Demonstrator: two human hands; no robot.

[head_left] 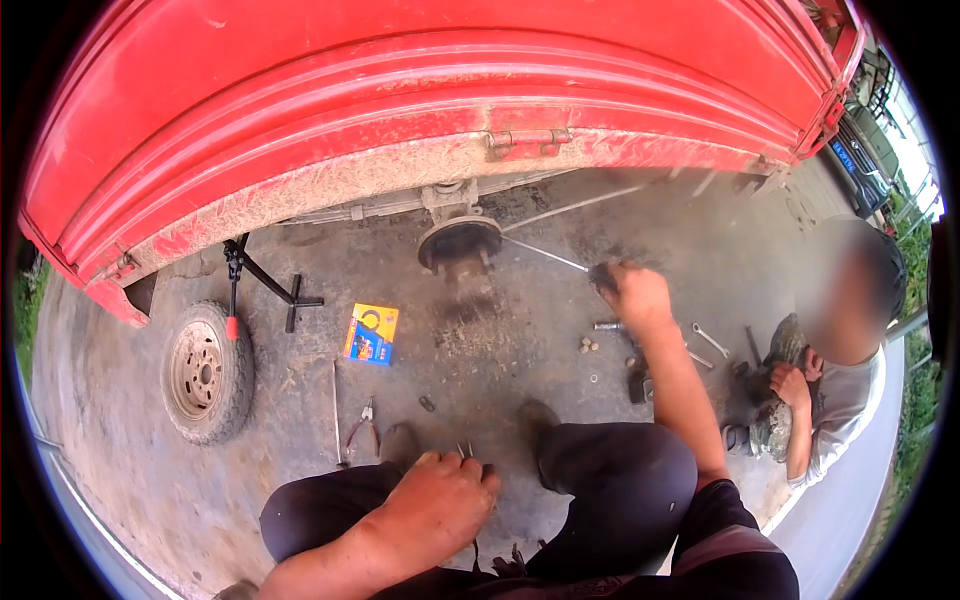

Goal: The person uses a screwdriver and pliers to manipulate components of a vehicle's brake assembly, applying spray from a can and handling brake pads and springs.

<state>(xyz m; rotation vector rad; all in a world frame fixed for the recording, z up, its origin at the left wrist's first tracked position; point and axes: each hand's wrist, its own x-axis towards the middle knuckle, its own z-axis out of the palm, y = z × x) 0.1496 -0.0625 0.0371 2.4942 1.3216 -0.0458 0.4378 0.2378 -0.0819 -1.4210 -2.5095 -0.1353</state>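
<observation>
My right hand is closed around the dark handle of a long screwdriver. Its thin metal shaft reaches left to the edge of a round, rusty wheel hub under the red vehicle; whether the tip touches cannot be made out. My left hand is held low between my knees with its fingers curled. Thin metal tips poke out beside its knuckles, but what it grips is hidden. On the ground past my left knee lie pliers with dark red handles and a long metal rod.
The red vehicle body overhangs the hub. At left are a wheel, a black stand and a yellow-blue box. A wrench and small parts lie at right, near a crouching person.
</observation>
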